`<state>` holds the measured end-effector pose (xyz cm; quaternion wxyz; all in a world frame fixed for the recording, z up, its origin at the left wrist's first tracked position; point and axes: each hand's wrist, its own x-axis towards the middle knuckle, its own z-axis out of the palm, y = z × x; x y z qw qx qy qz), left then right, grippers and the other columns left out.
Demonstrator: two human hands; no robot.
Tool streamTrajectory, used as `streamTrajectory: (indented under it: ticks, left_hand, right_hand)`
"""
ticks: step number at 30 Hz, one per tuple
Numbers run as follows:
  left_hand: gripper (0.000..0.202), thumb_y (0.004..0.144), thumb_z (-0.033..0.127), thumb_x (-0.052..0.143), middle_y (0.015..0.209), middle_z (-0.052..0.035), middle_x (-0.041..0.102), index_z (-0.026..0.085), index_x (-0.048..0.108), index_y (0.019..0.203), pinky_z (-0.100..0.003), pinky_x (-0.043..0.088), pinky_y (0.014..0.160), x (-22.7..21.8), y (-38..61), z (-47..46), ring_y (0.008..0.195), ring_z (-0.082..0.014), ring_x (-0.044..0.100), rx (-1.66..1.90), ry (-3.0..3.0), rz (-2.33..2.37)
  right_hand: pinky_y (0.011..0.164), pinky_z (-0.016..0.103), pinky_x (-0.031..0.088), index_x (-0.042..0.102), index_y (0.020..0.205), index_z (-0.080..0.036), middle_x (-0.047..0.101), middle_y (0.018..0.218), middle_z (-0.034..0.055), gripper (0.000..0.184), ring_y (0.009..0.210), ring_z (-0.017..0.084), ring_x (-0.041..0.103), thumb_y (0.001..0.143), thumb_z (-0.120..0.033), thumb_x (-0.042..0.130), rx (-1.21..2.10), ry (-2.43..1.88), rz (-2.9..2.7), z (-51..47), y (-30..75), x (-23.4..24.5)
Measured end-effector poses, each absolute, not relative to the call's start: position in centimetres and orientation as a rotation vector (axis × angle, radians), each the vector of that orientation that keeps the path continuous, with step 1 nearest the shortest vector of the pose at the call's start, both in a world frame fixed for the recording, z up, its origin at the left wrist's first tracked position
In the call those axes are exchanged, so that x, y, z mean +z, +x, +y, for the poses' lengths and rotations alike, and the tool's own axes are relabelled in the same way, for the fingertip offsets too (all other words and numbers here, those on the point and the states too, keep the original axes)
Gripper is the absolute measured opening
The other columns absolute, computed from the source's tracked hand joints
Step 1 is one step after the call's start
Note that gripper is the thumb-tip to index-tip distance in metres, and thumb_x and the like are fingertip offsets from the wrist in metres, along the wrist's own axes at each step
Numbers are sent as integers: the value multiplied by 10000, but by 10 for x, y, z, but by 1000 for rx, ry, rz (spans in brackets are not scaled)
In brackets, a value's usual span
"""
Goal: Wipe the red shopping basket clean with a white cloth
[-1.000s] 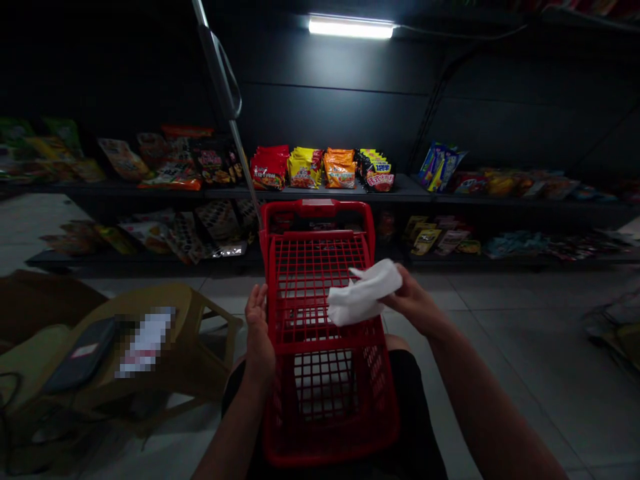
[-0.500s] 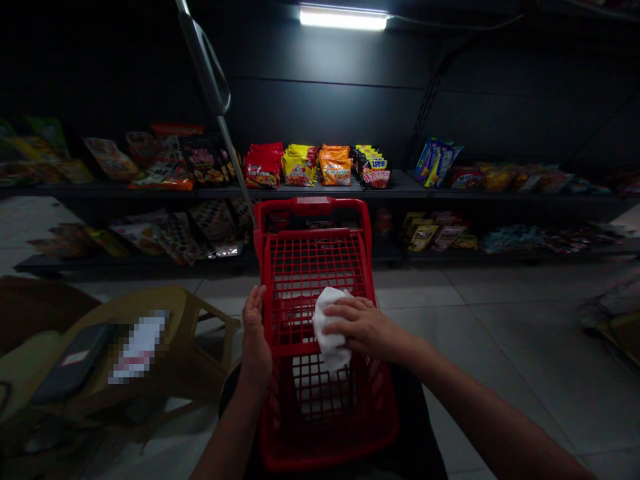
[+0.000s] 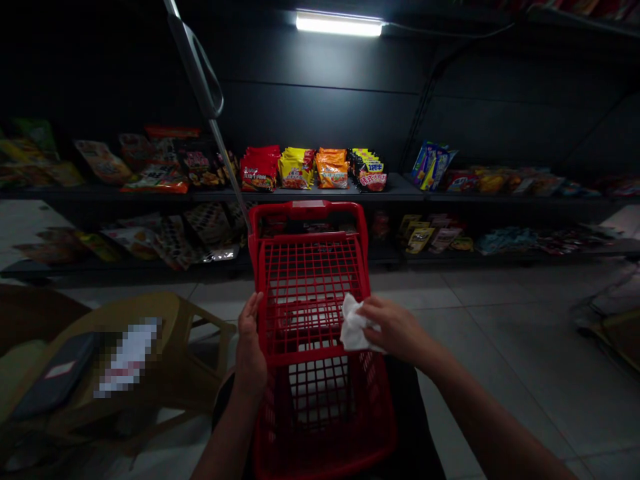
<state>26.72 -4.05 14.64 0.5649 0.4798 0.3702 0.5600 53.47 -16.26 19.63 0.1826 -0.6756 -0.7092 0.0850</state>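
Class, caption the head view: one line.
Right hand holds a white cloth, left hand at a red basket before shelves of packets.

Shopping basket (image 3: 381,400): smooth plastic, low sheen. Crumpled sheet (image 3: 353,327): soft, matt, cloth or paper unclear. Handle shaft (image 3: 227,157): bright metal. Snack packets (image 3: 296,170) along shelf's (image 3: 400,196) front edge: glossy film. Stool (image 3: 165,312): matt plastic. Floor tiles (image 3: 490,333): smooth, faintly glossy.

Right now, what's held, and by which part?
The right hand holds the white cloth by its right side; the left hand is open beside the red basket.
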Motion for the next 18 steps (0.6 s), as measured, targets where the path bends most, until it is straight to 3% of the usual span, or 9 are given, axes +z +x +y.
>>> streamTrajectory:
  ticks: [5, 8, 13, 18]
  left_hand:
    - [614, 966, 613, 316, 1575, -85, 376, 269, 397, 1468, -432, 362, 1175, 142, 267, -39, 1434, -231, 387, 1326, 1149, 859]
    - [592, 974, 597, 312, 1574, -71, 381, 284, 400, 1469, -432, 333, 1194, 142, 267, -40, 1443, -224, 373, 1320, 1187, 869]
    - [581, 989, 569, 292, 1569, -70, 389, 274, 396, 1478, -407, 338, 1195, 147, 265, -44, 1441, -217, 375, 1323, 1214, 899]
    - [558, 986, 559, 321, 1572, -54, 387, 293, 406, 1469, -409, 362, 1182, 149, 266, -43, 1437, -219, 382, 1308, 1161, 912]
  right_hand:
    - [882, 292, 450, 669, 1099, -246, 664, 1102, 38, 320, 1033, 176, 584, 825, -94, 606, 375, -1773, -2085, -167, 541, 198]
    - [908, 324, 439, 675, 1117, -228, 671, 1115, 53, 326, 1036, 198, 557, 845, -77, 577, 106, -1862, -1978, -116, 569, 195]
    - [971, 376, 411, 629, 1266, -256, 535, 1378, 92, 378, 1130, 257, 501, 900, -178, 572, -340, -2084, -1636, -53, 586, 187]
    - [938, 369, 411, 591, 1284, -228, 615, 1212, 105, 366, 1049, 247, 529, 931, -185, 507, -305, -2128, -1765, -99, 542, 189]
